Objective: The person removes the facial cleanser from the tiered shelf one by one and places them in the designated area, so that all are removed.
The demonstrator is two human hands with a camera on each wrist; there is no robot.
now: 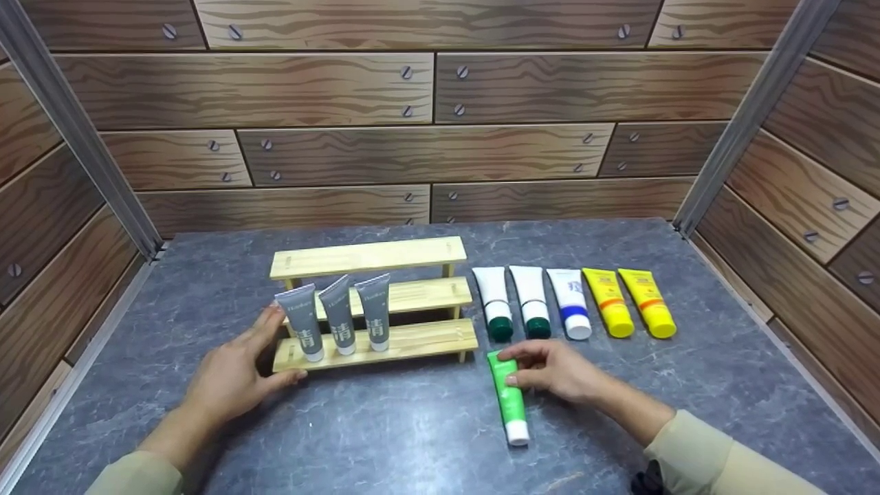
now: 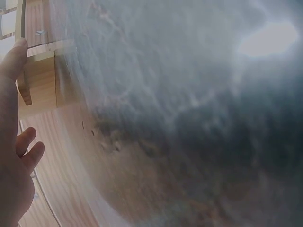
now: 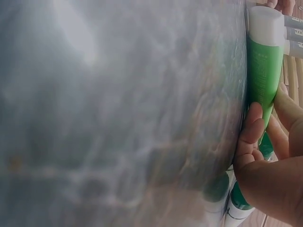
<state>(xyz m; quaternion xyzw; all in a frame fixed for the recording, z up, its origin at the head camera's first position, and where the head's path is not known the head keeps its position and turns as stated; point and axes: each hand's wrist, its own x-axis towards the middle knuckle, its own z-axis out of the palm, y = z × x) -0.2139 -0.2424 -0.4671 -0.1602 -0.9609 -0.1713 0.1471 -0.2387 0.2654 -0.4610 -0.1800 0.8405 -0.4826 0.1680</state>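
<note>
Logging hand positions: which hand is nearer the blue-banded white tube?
Right. The right hand is just in front of the blue-banded white tube; the left hand is farther, at the left end of the wooden rack.

- From afar, I'm watching a green tube (image 1: 510,399) sporting a white cap (image 1: 518,433).
- Three grey tubes (image 1: 338,316) are showing pale lettering.
- Two white tubes (image 1: 493,289) are wearing dark-green caps (image 1: 500,328); a third is displaying a blue band (image 1: 573,313).
- Yellow tubes (image 1: 605,295) are flashing orange stripes.
- The rack (image 1: 371,256) is gleaming pale yellow.
- Blue-grey marbling is covering the tabletop (image 1: 227,268).
</note>
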